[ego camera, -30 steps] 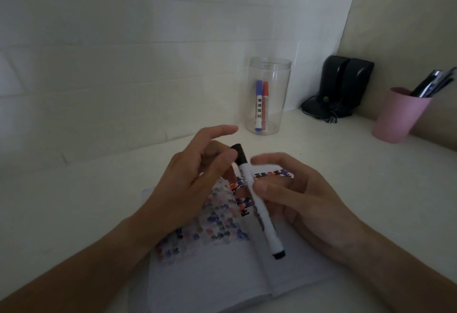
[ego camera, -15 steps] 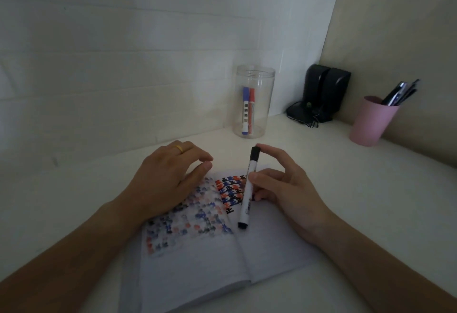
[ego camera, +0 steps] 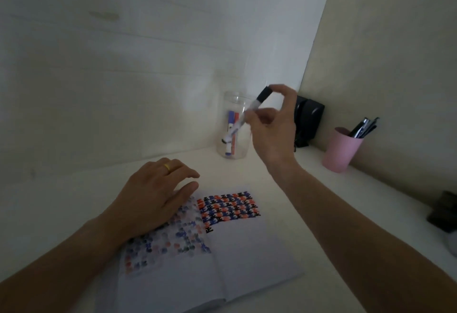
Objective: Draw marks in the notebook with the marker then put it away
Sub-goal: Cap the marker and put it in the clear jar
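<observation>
An open notebook [ego camera: 247,250] lies on the white desk, with rows of black, red and blue marks across the top of both pages. My left hand [ego camera: 155,199] rests flat on the left page, fingers apart, a gold ring on one finger. My right hand [ego camera: 274,127] is raised above the desk and grips a capped black-and-white marker [ego camera: 249,112]. The marker is tilted, lower end down-left, in front of a clear plastic jar [ego camera: 235,127]. A blue marker and a red marker stand inside the jar.
A pink cup [ego camera: 341,149] with several pens stands at the right by the wall. A black device [ego camera: 309,119] with cables sits in the corner behind my right hand. A dark object [ego camera: 442,211] lies at the desk's right edge.
My right hand lifted the marker off the notebook and carried it up and away to the jar. My left hand settled flat on the left page.
</observation>
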